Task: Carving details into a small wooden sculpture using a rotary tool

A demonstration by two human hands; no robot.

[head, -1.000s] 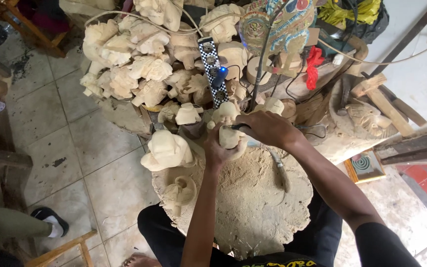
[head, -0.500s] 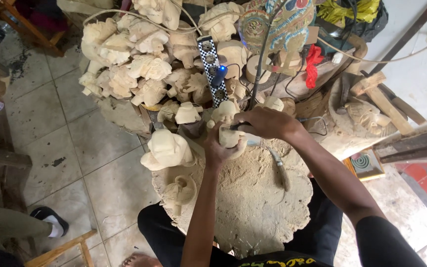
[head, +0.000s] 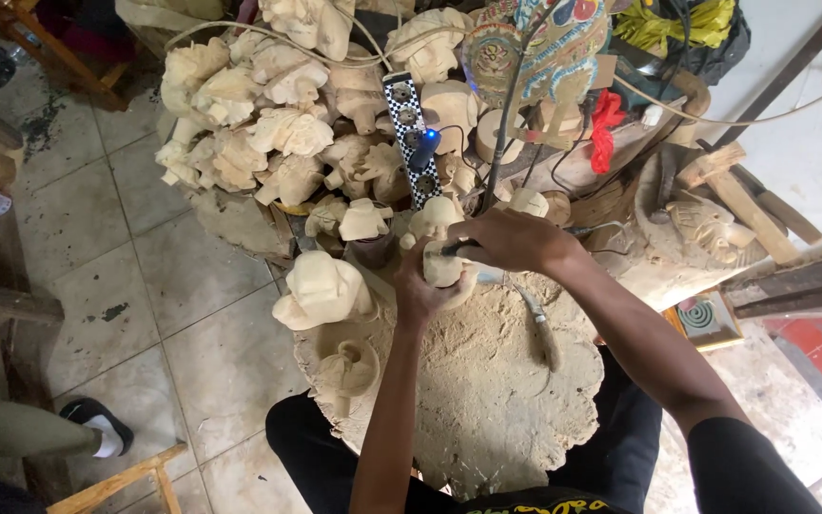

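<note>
My left hand (head: 420,286) grips a small pale wooden carving (head: 445,270) from below, over a round work block (head: 487,400) covered in sawdust. My right hand (head: 511,238) comes in from the right and holds a dark rotary carving tool (head: 454,249) against the top of the carving. A black cable (head: 506,114) runs up from the tool. Both forearms reach forward over my lap.
A heap of unfinished pale wood carvings (head: 278,133) rises behind the block, with a checkered power strip (head: 409,133) among them. One larger carving (head: 321,290) lies left of my hand. A chisel (head: 537,324) rests on the sawdust. Another person's foot (head: 97,430) shows lower left.
My hands and the carving stay in almost the same spot; my right hand has shifted slightly on the carving.
</note>
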